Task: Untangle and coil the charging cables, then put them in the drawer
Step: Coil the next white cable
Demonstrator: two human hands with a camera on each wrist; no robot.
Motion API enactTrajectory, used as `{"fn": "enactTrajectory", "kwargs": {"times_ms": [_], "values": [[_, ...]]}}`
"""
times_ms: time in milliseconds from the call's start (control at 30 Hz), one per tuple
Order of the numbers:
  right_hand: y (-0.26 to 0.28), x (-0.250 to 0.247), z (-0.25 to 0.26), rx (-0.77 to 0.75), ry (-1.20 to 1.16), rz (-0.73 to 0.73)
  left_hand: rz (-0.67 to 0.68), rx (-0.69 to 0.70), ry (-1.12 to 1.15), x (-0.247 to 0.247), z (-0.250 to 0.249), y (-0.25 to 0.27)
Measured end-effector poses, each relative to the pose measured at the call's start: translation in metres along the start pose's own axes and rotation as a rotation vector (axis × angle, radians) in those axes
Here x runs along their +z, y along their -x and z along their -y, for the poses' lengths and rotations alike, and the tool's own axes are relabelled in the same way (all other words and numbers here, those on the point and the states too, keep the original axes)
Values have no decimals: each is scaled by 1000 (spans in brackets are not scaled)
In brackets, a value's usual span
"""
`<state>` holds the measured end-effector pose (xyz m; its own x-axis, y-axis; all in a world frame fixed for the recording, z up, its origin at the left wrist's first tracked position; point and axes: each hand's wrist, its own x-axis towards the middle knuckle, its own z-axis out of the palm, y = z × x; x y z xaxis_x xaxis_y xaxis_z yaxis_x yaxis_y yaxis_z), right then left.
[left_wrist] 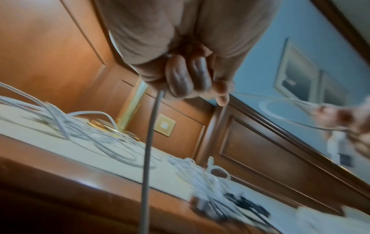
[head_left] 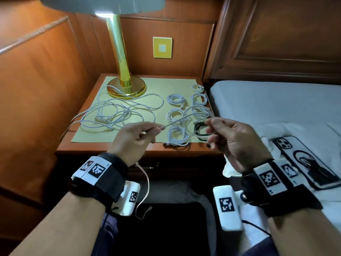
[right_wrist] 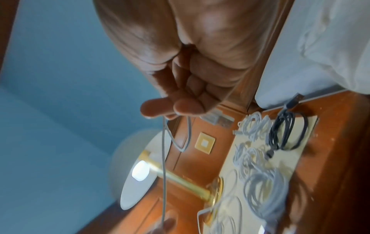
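Both hands up over my counter, left hand pinching one end of a white cable, right hand pinching its other stretch, loose tangle by the lamp, coiled cables beside it.

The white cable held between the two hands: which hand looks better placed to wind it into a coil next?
Probably the right hand: it pinches the white cable just above the finished coils, while the left hand holds the end that trails off the table.
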<state>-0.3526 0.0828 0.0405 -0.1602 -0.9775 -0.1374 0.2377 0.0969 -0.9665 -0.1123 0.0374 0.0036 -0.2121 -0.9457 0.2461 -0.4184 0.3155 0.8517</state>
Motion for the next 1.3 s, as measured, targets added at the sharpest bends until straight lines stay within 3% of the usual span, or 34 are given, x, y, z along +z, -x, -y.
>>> {"fn": "enactTrajectory", "kwargs": {"times_ms": [100, 200, 267, 367, 533, 767, 900, 1000, 1133, 1300], "values": [[0, -11, 8, -94, -88, -89, -185, -52, 39, -22, 11, -5], [7, -4, 1, -184, -9, -74, -313, -68, -130, -29, 17, -3], [13, 5, -3, -261, 155, -53, -279, -18, -287, -23, 14, 2], [18, 12, -8, -397, 475, -55, -187, 243, -425, -7, 4, 9], [22, 18, -17, -498, 671, -55, 24, 356, -304, 8, -13, 17], [22, 23, -23, -305, 741, 123, 11, 411, -134, 8, -19, 16], [21, 27, -24, -199, 607, 191, -74, 390, -118, 11, -18, 17], [21, 31, -20, -2, 357, 262, -178, 259, -73, 14, -18, 15], [22, 33, -14, 151, 151, 285, -23, 26, 1, 17, -15, 13], [21, 30, -11, 201, 98, 231, 119, 34, 55, 19, -15, 14]]}}
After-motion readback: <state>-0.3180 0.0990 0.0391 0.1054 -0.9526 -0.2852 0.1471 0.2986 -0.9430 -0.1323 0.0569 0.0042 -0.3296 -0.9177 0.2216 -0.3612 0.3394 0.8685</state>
